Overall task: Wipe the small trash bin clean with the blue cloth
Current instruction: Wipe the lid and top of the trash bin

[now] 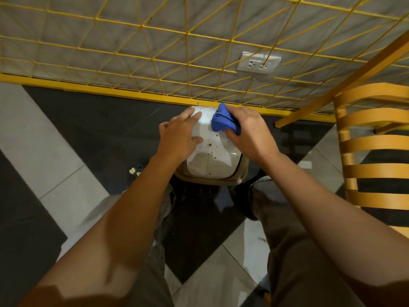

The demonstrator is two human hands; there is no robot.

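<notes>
Small trash bin (212, 169), seen from above: a white swing lid in a beige rim, standing on the dark floor tile against the foot of the yellow wire partition (155, 52). The lid is speckled with brown spots, densest across its middle and near half; the far strip looks cleaner.

Blue cloth (223, 120), bunched, lies pressed on the far right part of the lid. The right hand (250, 131) is closed around it, fingers curled over the wad, so that the cloth sits under and just left of the palm. The left hand (181, 136) rests flat and empty on the lid's left side, fingers spread, steadying it.

Step in hand, by judgement: wiping the lid top. Because the lid probably pivots, the bracing hand should hold it level while the cloth is drawn in overlapping strokes from the far edge toward the near, over the spotted zone. A fresh fold of cloth may be needed for dried marks. Rim and side walls appear untouched.

A wooden slatted chair (374, 151) stands to the right, apart from the bin.
</notes>
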